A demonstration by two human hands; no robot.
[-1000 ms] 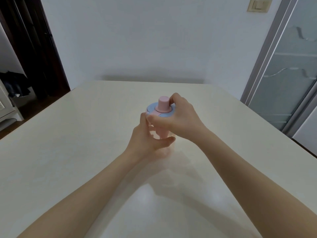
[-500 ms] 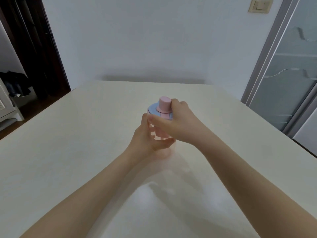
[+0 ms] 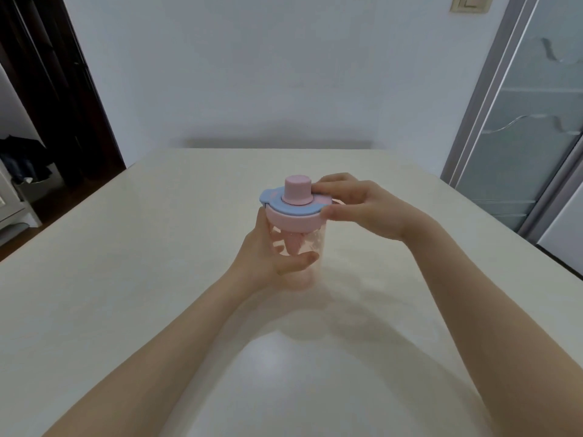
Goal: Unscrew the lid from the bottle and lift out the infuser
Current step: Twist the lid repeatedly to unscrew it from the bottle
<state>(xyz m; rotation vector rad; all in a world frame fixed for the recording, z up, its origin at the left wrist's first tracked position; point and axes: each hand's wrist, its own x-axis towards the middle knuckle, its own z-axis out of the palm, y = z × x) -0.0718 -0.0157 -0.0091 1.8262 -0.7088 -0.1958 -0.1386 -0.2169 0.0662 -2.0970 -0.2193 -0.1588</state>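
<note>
A clear bottle (image 3: 312, 244) stands upright on the cream table (image 3: 126, 279), near its middle. On the bottle sits its lid (image 3: 295, 214), pink with a light-blue top plate and a pink spout cap. A pink infuser (image 3: 294, 244) shows through the clear wall below the lid. My left hand (image 3: 268, 253) wraps the bottle's body from the left, thumb across the front. My right hand (image 3: 362, 206) grips the lid's right rim with fingertips and thumb.
The table runs back to a white wall. A frosted glass door with a metal frame (image 3: 517, 127) stands at the right. A dark doorway (image 3: 47, 105) opens at the left, with clutter on the floor beyond it.
My right hand has swung from over the lid's front to its right side, so the whole lid and the bottle's upper wall now show. My left hand keeps its grip.
</note>
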